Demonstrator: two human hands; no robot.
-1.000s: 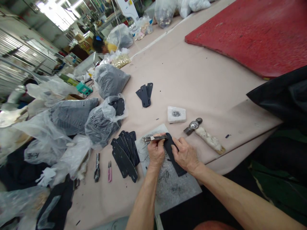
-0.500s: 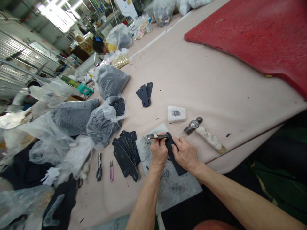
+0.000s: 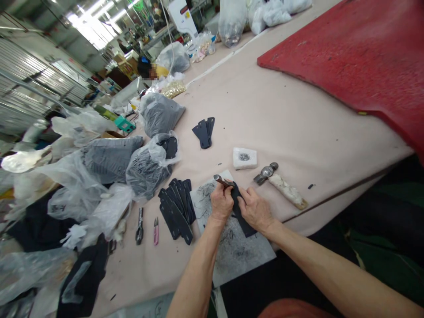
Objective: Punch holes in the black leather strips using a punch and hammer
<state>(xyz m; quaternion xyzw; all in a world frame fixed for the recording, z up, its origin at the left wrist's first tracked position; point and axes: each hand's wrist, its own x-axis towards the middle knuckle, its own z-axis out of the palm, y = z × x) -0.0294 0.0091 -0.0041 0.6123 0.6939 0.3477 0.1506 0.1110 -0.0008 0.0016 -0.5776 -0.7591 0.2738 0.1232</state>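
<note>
My left hand [image 3: 221, 202] is closed round a metal punch [image 3: 222, 180], whose shank sticks out above the fingers, its lower end at a dark strip [image 3: 244, 221]. On the right of that strip, my right hand [image 3: 255, 208] pinches its edge. The strip lies over a grey, marked board [image 3: 236, 256]. Beyond my hands sits a white block [image 3: 245, 158] with a dark smudge. A ball-peen hammer [image 3: 281, 185] with a wrapped handle rests to the right. Several dark strips [image 3: 175, 210] are piled left of the board, and a smaller group [image 3: 204, 133] lies farther back.
Pink-handled snips [image 3: 156, 231] and a dark metal tool [image 3: 139, 226] lie at the left. Filled plastic bags [image 3: 150, 165] crowd the table's left side. A red sheet [image 3: 347, 57] covers the back right. A person [image 3: 150, 70] is in the background.
The punch in my left hand has gone from nearly level to slanting, its shank end now pointing up and left. My right hand stays on the strip. The camera view has shifted slightly.
</note>
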